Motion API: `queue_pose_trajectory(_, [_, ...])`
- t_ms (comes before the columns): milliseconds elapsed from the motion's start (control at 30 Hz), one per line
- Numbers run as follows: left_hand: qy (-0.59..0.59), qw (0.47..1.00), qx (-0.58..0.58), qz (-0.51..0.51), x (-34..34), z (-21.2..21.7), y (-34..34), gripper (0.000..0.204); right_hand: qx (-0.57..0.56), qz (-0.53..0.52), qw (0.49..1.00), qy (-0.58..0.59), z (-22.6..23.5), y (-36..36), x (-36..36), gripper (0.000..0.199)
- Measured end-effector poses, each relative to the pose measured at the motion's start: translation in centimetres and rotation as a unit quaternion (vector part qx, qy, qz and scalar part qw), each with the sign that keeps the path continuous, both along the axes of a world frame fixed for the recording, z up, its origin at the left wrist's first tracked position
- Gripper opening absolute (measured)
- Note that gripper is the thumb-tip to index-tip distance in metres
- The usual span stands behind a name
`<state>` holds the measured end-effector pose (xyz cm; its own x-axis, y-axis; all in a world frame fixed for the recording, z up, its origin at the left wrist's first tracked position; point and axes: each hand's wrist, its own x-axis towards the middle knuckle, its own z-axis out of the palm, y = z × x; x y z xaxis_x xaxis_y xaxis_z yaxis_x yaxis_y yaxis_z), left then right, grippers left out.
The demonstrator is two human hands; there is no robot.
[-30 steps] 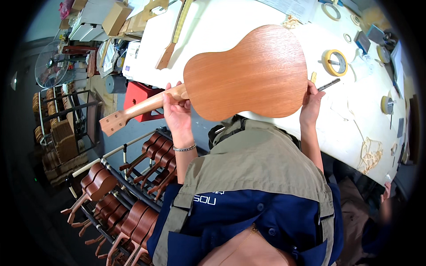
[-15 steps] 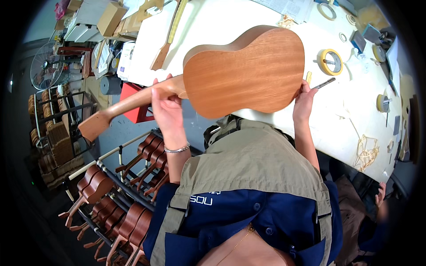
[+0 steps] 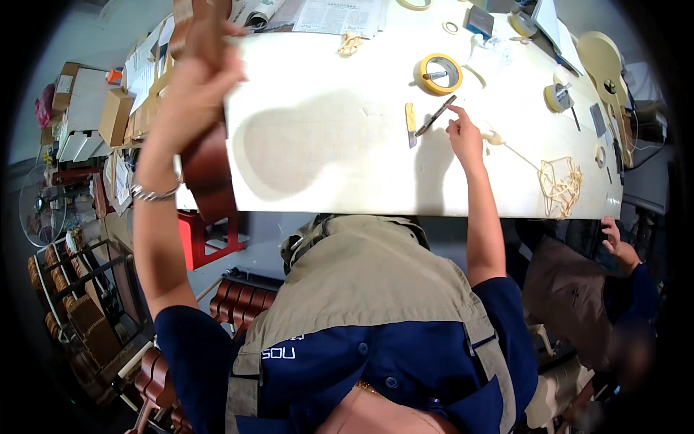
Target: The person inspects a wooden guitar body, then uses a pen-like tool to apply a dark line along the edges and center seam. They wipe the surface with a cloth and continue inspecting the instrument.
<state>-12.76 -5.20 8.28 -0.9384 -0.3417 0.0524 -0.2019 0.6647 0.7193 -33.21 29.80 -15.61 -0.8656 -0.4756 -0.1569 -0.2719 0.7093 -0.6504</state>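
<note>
- Gripping the small wooden guitar-like instrument [image 3: 206, 170] by its neck, the left hand [image 3: 195, 87] is closed tight around it and holds it raised off the tabletop's left edge, body hanging down edge-on.
- Right hand [image 3: 463, 134] lies loosely open, forefinger out and touching the tip of a thin dark tool [image 3: 436, 114] near the tabletop's far middle; it holds nothing.
- My guess is the instrument is light, stiff and hollow, its thin varnished wood easily dented, so the neck or the waist of the body looks the safest hold.
- Half a second ago both hands held it flat over the white tabletop [image 3: 347, 166], its back upward; now it has swung away to the left, a greyish instrument-shaped patch [image 3: 303, 148] shows where it hung, and the right hand has let go.
- Yellow tape roll [image 3: 438, 74] sits just beyond the tool.
</note>
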Motion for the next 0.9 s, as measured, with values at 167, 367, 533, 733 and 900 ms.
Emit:
queue_pose_trajectory(167, [-0.1,0.946,-0.192,-0.241,-3.9,-5.2,8.3,0.039,0.295,0.264,0.894,0.212,-2.8,-0.8,-3.3,0.031])
queue_pose_trajectory(367, [-0.05,0.887,-0.318,-0.332,-1.6,-16.0,13.2,0.022,0.156,0.203,0.957,0.137,0.2,-0.3,-4.5,0.019])
queue_pose_trajectory(533, [-0.002,0.869,-0.364,-0.334,-1.3,-21.4,16.1,0.013,-0.212,0.066,0.973,-0.062,1.6,1.1,-4.5,0.023])
queue_pose_trajectory(733, [-0.074,0.852,-0.401,-0.33,-1.7,-23.7,18.8,0.01,-0.31,0.08,0.915,-0.244,4.7,-0.5,-1.8,0.033])
queue_pose_trajectory(900, [-0.065,0.922,-0.3,-0.234,-0.8,-22.0,19.3,0.025,-0.343,0.113,0.87,-0.335,4.5,-3.0,0.8,0.041])
